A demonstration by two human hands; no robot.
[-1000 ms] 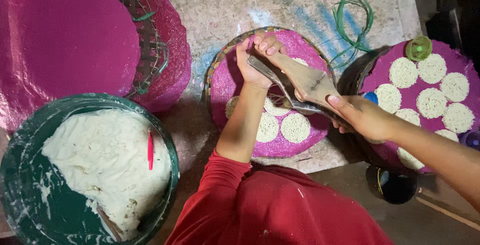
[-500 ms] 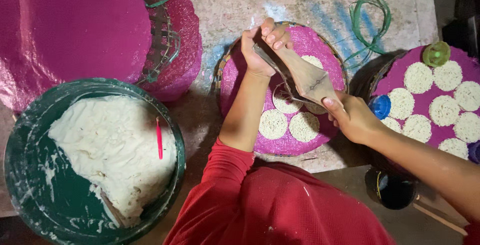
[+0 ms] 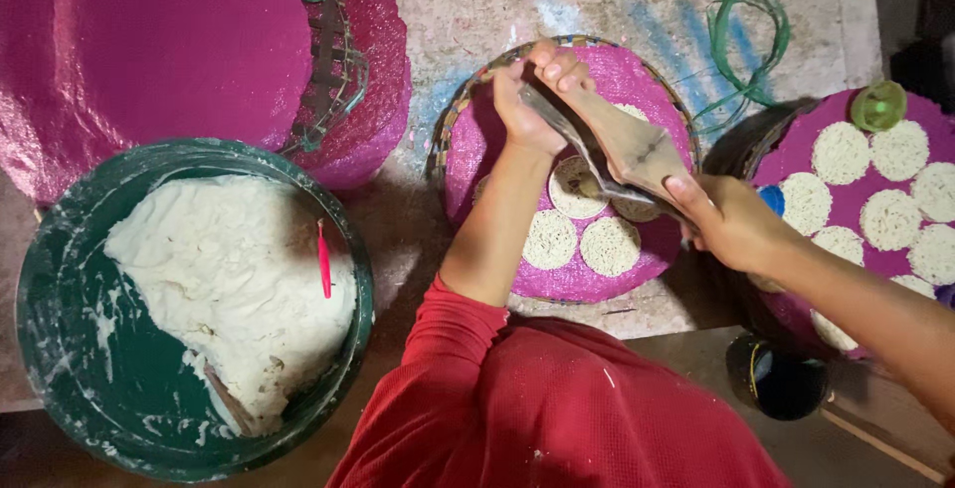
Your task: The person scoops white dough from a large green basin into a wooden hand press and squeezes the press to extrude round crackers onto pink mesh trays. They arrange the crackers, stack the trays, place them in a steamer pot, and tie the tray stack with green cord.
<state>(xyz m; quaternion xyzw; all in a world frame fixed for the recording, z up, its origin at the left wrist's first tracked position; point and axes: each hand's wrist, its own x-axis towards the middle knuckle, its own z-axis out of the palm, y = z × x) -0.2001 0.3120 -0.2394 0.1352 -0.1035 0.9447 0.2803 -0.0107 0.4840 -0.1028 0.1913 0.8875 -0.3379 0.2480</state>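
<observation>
Pressing a wooden hinged press [image 3: 627, 150] over a pink-lined woven tray [image 3: 468, 160], the person works with both hands on it: the left hand [image 3: 532, 100] has its fingers clenched around the far end, and the right hand [image 3: 731, 219] grasps the near end, fingers wrapped tight. Judging by the pose, a noodle round is being squeezed out onto the tray; the next move likely calls for steady pressure and a clean lift clear of the rounds [image 3: 582, 234] already lying there. The press looks worn, brown and tapered, tilted above the tray's middle. A green tub of white dough [image 3: 224, 284] sits beside the tray on the counter [image 3: 477, 0], and a second tray of rounds [image 3: 875, 190] lies at the right.
</observation>
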